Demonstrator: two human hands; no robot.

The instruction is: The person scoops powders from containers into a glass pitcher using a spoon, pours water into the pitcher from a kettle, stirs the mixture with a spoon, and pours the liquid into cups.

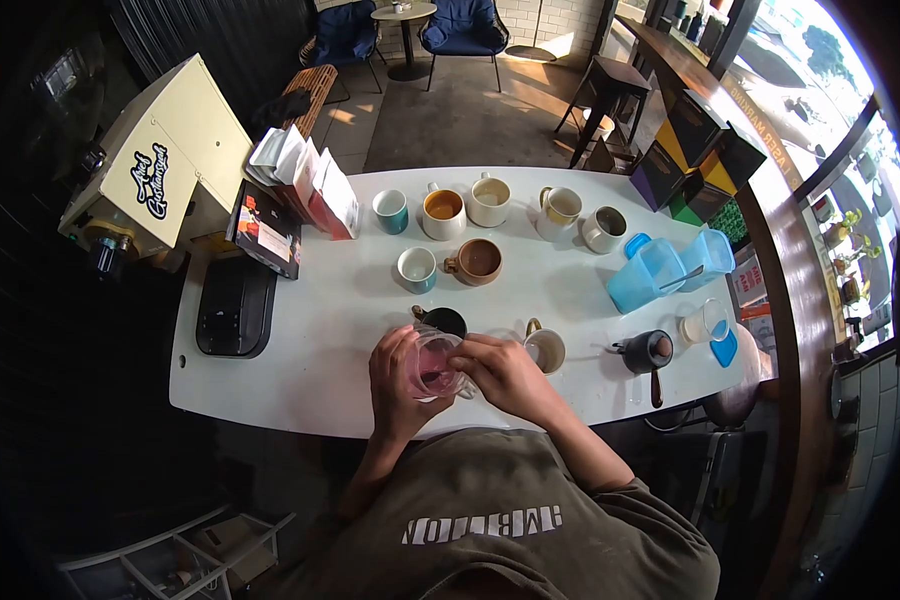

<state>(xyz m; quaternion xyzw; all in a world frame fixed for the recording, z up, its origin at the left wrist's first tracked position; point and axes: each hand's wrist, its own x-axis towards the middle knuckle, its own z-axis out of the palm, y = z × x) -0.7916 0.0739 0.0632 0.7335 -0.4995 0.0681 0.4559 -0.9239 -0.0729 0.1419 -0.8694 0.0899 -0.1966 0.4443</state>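
Pink cup [434, 366] is sitting in the clasping left hand [392, 368]; the right hand [503, 368] is touching its rim, grip unclear.

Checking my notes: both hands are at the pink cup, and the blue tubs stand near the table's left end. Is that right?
Not quite: the head view shows the blue tubs near the right end of the table, not the left. The left hand and right hand are at the pink cup.
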